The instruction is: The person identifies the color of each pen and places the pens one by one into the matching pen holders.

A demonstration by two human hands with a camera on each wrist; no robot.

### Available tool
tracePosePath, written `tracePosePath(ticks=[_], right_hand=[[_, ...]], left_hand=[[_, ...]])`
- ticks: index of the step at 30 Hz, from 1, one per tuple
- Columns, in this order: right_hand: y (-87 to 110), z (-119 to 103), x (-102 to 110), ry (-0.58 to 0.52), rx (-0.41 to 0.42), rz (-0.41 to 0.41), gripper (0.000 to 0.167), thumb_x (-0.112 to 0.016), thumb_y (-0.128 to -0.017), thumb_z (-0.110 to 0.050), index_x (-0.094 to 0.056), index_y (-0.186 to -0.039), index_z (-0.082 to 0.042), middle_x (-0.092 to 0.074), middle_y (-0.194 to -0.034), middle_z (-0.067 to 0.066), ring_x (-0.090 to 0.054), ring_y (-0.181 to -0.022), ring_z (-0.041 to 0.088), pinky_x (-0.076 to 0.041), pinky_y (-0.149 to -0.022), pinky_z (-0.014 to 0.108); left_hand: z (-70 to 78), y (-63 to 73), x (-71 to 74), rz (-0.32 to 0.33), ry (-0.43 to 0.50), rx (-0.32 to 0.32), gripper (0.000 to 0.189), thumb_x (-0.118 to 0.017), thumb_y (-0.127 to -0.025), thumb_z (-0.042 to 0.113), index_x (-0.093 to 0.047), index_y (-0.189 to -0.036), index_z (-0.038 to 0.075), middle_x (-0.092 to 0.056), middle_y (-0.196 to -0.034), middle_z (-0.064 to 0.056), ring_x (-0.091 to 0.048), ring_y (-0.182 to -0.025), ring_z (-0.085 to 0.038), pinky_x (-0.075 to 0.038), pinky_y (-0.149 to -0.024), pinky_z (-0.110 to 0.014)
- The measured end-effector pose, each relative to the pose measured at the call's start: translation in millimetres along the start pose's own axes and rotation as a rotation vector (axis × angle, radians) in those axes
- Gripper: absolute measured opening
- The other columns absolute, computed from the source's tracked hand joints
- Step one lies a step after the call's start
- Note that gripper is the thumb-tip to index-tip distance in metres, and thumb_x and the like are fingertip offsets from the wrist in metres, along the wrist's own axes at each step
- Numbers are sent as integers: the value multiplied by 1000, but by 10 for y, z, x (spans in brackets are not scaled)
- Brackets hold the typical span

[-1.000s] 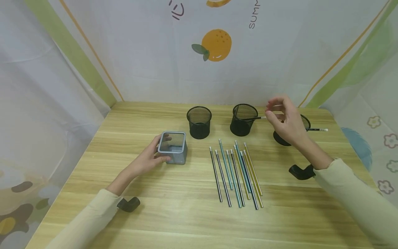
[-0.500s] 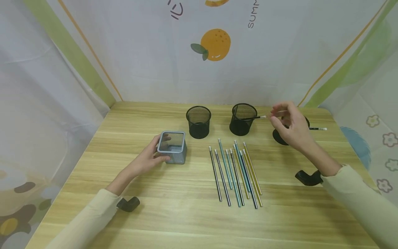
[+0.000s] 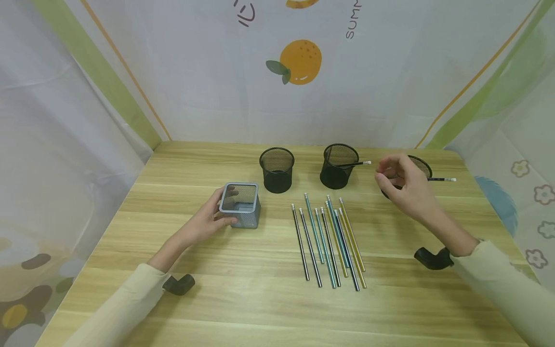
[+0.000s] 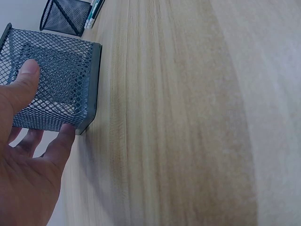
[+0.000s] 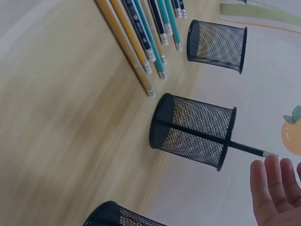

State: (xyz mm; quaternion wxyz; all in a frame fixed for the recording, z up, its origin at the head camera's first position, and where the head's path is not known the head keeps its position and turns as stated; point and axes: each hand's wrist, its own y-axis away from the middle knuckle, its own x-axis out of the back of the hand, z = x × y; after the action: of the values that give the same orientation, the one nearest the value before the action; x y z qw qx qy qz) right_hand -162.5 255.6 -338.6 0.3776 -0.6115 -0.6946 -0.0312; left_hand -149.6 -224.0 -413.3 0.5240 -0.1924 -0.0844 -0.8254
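My left hand grips a grey square mesh pen holder from its left side, thumb on the near wall and other fingers round the far side. My right hand hovers, fingers loosely curved and holding nothing, just right of a black round mesh pen cup. A black pencil leans in that cup, its white eraser end toward my fingertips. Behind the right hand, another round mesh cup is partly hidden; a second black pencil sticks out of it to the right.
Several black, teal and gold pencils lie side by side mid-table, eraser ends away from me. A third round mesh cup stands behind the square holder, with no pencil showing in it. A printed curtain hangs along the table's back edge.
My right hand has drawn back from the pencil in the middle cup, moving slightly right and toward me. The left hand and its square pen holder stay put.
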Motion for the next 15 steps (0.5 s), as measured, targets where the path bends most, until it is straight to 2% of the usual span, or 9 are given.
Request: tracePosePath(ticks=[4,9,15], right_hand=[[42,25,-51,3,-22,-31,25,-63,-99,-4,-56,-122,2,-63,-106,11,-63,-90,7,-53,-72,12],[76,51,-118,64,-34,-68,17,-65,-99,-7,-61,-114,1,-66,-99,9,-62,-83,9,-52,-67,13],[101,87,-189,101,-64,-122,13,-67,-98,-9,-62,-108,-1,-66,-95,7,-63,-81,14,-53,-64,17]], left_hand=[[-3,1,0,-1,3,0,81,-70,-93,-5,-22,-158,6,-33,-156,-23,-39,-136,-50,-40,-108,-59],[-4,-3,2,-1,10,-3,80,-70,-93,-5,-22,-157,6,-32,-156,-23,-38,-137,-50,-39,-109,-59],[4,-3,-3,-1,14,2,81,-69,-93,-6,-22,-158,6,-32,-157,-23,-37,-137,-50,-39,-108,-59]])
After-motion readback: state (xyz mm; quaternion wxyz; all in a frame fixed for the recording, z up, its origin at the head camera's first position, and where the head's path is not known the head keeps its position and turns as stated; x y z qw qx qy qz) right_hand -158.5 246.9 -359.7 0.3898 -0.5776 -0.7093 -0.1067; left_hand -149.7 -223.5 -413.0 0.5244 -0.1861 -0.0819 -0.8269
